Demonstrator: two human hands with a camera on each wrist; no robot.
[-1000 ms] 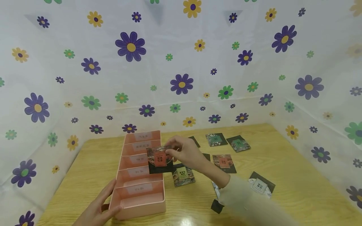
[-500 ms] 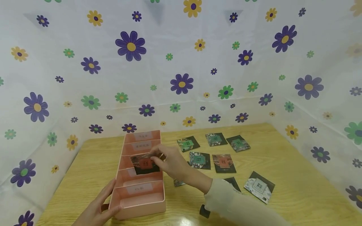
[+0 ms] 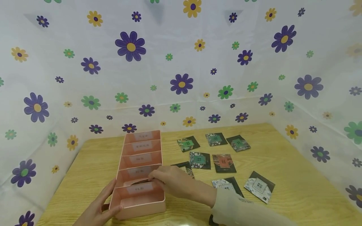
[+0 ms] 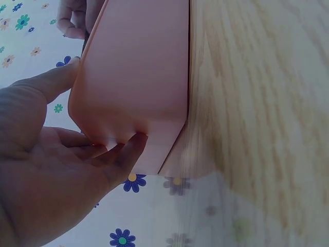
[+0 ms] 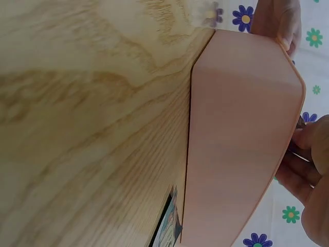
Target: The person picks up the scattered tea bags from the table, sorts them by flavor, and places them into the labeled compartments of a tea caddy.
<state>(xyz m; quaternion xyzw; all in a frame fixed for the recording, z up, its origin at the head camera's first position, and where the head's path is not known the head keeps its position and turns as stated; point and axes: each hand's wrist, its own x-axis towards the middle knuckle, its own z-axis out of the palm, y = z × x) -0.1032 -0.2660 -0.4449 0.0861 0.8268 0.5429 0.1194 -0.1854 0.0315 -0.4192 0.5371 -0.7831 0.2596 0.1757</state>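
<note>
A pink divided box (image 3: 144, 213) with labelled compartments stands on the table's left side. My left hand (image 3: 97, 205) grips its near left corner, thumb at the rim and fingers against the outer wall, as the left wrist view shows. My right hand (image 3: 178, 183) pinches a dark tea sachet (image 3: 140, 181) inside the second compartment from the front. Only a thin edge of that sachet shows; the compartment and my fingers hide the rest. In the right wrist view, a bit of the sachet (image 5: 300, 122) shows at the fingertips, just over the box rim.
Right of the box lie several tea sachets: green-labelled ones (image 3: 200, 160), a red-labelled one (image 3: 224, 163) and silver-white ones (image 3: 259, 186). Another sachet (image 3: 185, 168) is partly behind my right hand. A flowered cloth (image 3: 181, 62) hangs behind and beside the wooden table (image 3: 85, 175).
My right hand has carried the red-labelled sachet left, then down and nearer, from above the box into the second compartment from the front. The left hand has stayed at the corner.
</note>
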